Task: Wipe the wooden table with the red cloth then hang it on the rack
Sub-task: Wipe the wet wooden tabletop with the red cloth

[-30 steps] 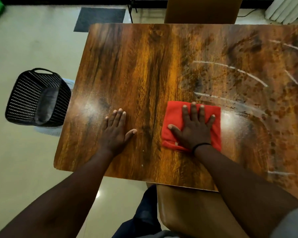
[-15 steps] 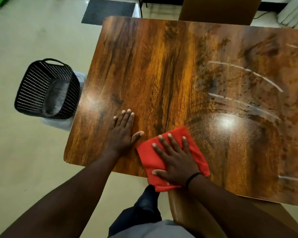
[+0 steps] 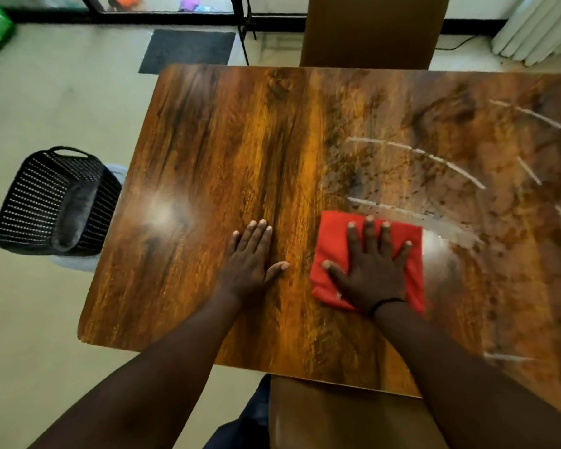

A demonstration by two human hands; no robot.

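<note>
**Two hands flat on a streaked wooden tabletop**

A black woven basket (image 3: 54, 202) stands on the pale floor just off the left edge of the wooden tabletop (image 3: 208, 150), well to the left of the fingers. The left hand (image 3: 248, 257) lies palm down on bare wood, its fingers (image 3: 256, 233) straight and close together, thumb angled out to the right; it holds nothing. Just to the right of that thumb, with a strip of wood between, the folded red cloth (image 3: 332, 231) lies flat on the tabletop under the right hand (image 3: 370, 270). The right hand's fingers (image 3: 370, 231) are straight and spread (a thin dark band circles the wrist), pressing the cloth down rather than gripping it, the fingertips reaching to the cloth's far edge. Beyond and to the right of those fingertips, pale curved streaks (image 3: 434, 157) and dark specks mark the surface. A brown chair back (image 3: 370, 30) stands at the far edge of the tabletop, a grey mat (image 3: 185, 50) on the floor to its left.
</note>
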